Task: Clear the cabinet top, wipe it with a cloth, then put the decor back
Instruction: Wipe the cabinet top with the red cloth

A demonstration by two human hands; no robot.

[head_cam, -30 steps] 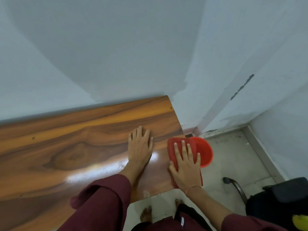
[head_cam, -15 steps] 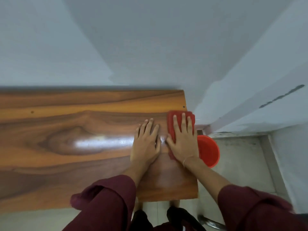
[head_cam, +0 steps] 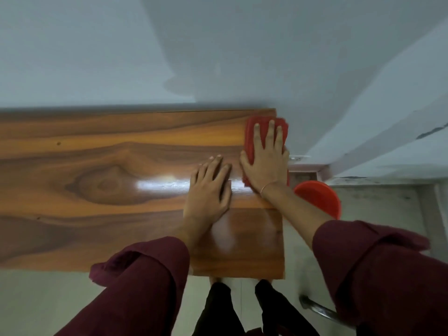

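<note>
Basically mid-wipe: wooden cabinet top (head_cam: 97,166) was bare, no decor in view. Left hand (head_cam: 208,190) lay flat and empty, bracing. Right hand (head_cam: 265,154) pressed spread fingers on the folded red cloth (head_cam: 249,132) at the far right corner. Best practice: keep even pressure, overlap strokes, cover the edges.

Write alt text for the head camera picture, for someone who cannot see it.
A person's right hand presses a red cloth flat at the far right corner of a glossy wooden cabinet top. The left hand rests flat beside it. A red bucket stands on the floor, right.
</note>
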